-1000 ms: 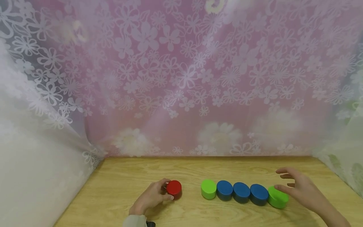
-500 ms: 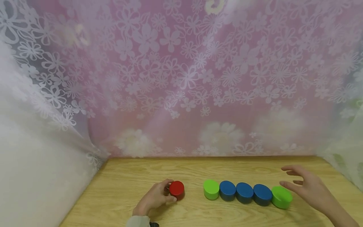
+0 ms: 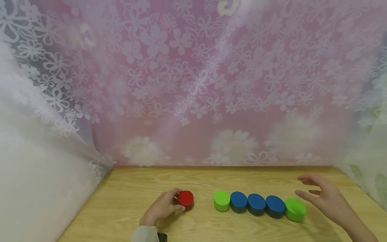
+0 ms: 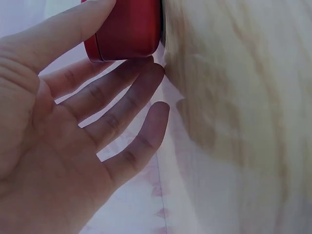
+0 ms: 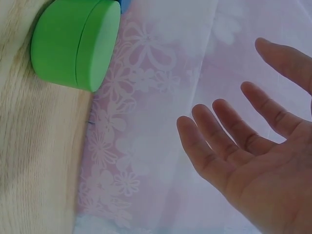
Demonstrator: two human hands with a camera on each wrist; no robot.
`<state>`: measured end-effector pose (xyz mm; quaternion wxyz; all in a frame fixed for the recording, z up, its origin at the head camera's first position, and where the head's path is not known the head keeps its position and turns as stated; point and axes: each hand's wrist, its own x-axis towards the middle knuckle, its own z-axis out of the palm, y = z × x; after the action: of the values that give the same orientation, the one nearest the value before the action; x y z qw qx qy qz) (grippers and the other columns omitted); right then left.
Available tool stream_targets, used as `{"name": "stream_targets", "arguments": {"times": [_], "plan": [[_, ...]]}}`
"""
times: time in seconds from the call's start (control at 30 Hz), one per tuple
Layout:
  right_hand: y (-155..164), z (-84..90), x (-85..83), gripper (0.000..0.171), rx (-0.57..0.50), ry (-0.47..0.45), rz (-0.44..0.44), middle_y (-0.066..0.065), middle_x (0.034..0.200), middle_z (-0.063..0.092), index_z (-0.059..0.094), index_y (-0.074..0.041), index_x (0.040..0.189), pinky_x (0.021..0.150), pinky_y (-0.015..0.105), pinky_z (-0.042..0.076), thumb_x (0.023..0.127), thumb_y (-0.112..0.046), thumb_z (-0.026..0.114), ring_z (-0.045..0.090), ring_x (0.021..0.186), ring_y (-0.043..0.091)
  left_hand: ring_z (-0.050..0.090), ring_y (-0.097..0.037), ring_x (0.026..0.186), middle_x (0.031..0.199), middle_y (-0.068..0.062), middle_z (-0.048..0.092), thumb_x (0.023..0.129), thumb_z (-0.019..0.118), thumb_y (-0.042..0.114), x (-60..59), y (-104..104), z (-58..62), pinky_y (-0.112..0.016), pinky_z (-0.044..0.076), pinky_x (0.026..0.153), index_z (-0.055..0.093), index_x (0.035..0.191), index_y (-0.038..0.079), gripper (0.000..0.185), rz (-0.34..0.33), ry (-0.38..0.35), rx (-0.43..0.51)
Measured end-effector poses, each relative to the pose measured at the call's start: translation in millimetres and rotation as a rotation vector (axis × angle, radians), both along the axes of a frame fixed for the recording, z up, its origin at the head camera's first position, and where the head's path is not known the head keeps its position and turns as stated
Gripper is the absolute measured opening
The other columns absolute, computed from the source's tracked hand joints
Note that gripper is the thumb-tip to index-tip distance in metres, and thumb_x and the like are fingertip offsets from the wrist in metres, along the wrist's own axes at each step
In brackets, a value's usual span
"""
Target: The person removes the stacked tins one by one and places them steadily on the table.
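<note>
Since 1 second ago the right hand [image 3: 328,198] has lifted off the right green disc [image 3: 295,209] and drawn back toward 3 o'clock; a small gap now shows between its fingertips and the disc. The left hand [image 3: 161,208] has kept its place against the red disc [image 3: 185,198].

The right hand is spread wide, fingers straight and apart, holding nothing, as the right wrist view confirms. The left hand has its thumb and fingertips on the red disc; the left wrist view shows the thumb laid along one flat face and the fingers nearly straight, so it touches more than grips.

The red disc lies flat on the wooden table [image 3: 127,201], at 3 o'clock from the left hand. Off at its 3 o'clock, past a bare gap, runs a row of 5 discs, each touching the next: the left green disc [image 3: 222,200], 3 blue discs [image 3: 256,204], then the right green disc. The row's long axis runs from 9 to 3 o'clock, sagging slightly toward the person at its right end. The right hand is nearer the row, the left nearer the red disc.

A flowered curtain [image 3: 193,84] hangs behind.
</note>
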<state>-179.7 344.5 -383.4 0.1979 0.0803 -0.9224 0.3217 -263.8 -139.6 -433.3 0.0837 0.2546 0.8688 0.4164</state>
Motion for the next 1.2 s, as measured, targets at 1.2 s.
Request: {"name": "stream_targets", "arguments": {"times": [1.2], "plan": [[2.2,-3.5,2.7,0.042,-0.004,-0.026,-0.007,0.025,0.117,0.063,0.063,0.007,0.121,0.067,0.021,0.055,0.087,-0.008,0.081,0.043,0.092,-0.02,0.068,-0.023,0.096,0.108,-0.01,0.07,0.085,0.08,0.001,-0.5,66.2,0.5,-0.03,0.055,0.084,0.058,0.131,-0.007,0.051,-0.045,-0.013,0.016]]}}
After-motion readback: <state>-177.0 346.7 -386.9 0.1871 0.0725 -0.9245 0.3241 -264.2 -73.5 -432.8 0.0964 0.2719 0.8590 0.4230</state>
